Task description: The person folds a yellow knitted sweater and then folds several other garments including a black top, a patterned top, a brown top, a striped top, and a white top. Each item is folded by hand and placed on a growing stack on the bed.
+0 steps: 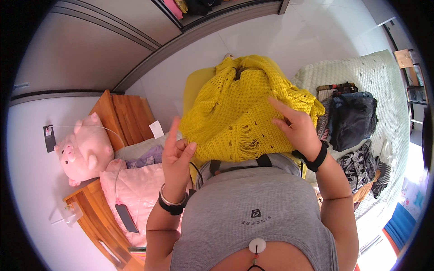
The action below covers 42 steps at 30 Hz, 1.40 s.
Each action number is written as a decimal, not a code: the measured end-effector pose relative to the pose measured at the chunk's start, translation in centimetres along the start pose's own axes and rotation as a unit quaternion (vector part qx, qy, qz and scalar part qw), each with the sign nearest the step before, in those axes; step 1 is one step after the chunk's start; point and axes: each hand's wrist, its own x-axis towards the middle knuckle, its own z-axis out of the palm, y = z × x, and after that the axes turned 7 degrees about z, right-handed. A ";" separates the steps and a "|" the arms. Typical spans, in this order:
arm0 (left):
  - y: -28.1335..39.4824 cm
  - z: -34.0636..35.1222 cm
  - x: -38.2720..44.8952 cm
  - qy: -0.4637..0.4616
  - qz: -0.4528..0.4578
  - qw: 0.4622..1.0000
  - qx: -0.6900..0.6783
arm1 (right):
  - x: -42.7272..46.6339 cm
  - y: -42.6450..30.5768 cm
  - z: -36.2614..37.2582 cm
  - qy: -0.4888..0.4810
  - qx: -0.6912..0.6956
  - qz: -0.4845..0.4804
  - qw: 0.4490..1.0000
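A yellow open-knit garment (237, 111) is spread in front of my grey top, with a looser lacy band near its lower edge. At its left edge is my left hand (178, 154), index finger pointing out and thumb apart, with no clear grip on the knit. My right hand (295, 127) is over the garment's right side. Its index finger and thumb are spread, and nothing shows between them. Smooth yellow fabric (198, 81) shows beside the knit at the upper left; what lies under the garment is hidden.
Right of me, folded dark clothes (352, 118) and a patterned black-and-white garment (357, 166) lie on a pale quilted cover (383, 78). To the left are a pink pig plush (84, 149), a wooden cabinet (130, 118), and a cabled phone (126, 217) on pink bedding (135, 183).
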 end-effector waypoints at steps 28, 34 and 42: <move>3.2 -1.1 4.0 -0.058 0.270 0.870 0.409 | -0.4 -0.6 -7.7 0.156 -0.083 -0.175 0.969; 5.2 -0.9 5.8 -0.038 0.299 0.880 0.366 | 0.4 -1.4 -10.0 0.173 0.043 -0.155 0.972; 4.6 -0.9 7.9 -0.081 0.206 0.959 0.176 | 2.1 0.0 -9.4 0.041 0.370 -0.024 0.928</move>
